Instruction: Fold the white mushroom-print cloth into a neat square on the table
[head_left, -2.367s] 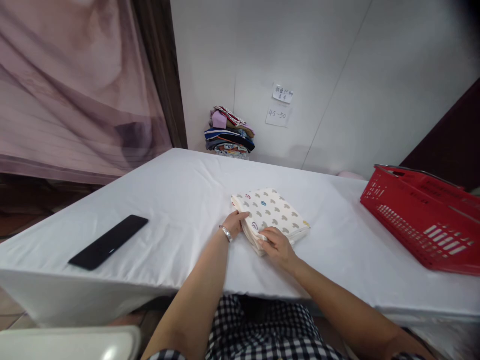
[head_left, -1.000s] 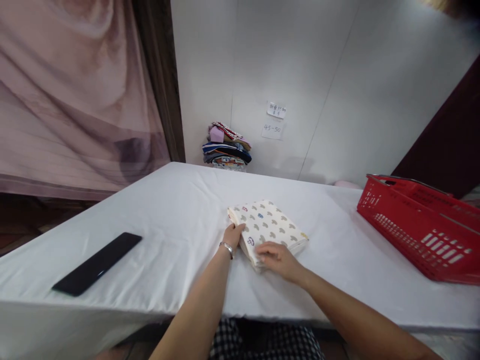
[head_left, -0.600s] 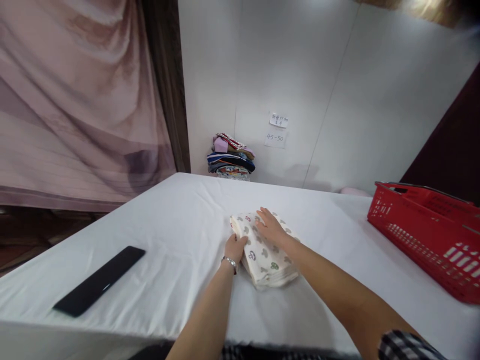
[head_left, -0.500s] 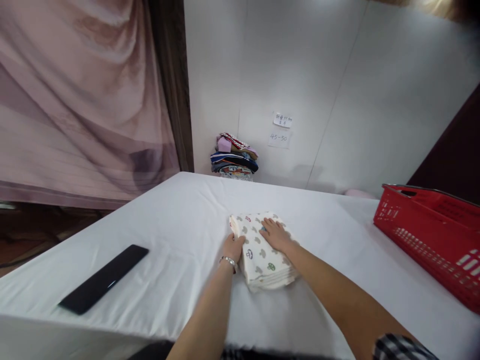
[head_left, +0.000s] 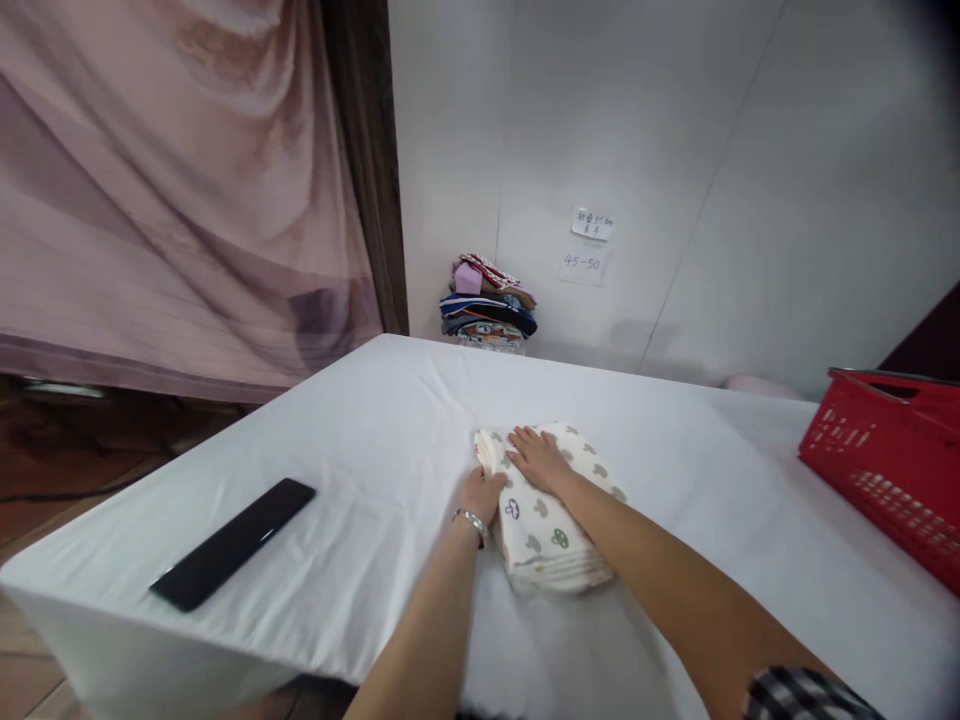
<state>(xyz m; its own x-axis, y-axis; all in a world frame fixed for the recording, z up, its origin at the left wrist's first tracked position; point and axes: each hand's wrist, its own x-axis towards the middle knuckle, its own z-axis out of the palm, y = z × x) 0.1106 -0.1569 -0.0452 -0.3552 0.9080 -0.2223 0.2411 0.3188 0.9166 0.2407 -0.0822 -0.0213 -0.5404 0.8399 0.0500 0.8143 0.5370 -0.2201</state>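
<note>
A folded white cloth (head_left: 551, 515) printed with mushrooms lies on the white-covered table (head_left: 360, 450), its layers showing along the near edge. At its left side my left hand (head_left: 481, 495), with a bracelet on the wrist, grips the edge; the thumb rests on top and the other fingers are partly hidden. My right hand (head_left: 540, 460) lies flat on the upper face of the cloth, fingers stretched out and pointing left.
A long black flat object (head_left: 236, 545) lies on the table at the left. To the right stands a red plastic basket (head_left: 892, 470). Folded clothes (head_left: 487, 305) are stacked beyond the far edge, near paper notes (head_left: 585, 262) on the wall. A pink curtain (head_left: 187, 200) hangs at left.
My right hand has slid left across the cloth, closer to my left hand, which keeps its place at the edge. The whole view has shifted slightly, so things appear further right.
</note>
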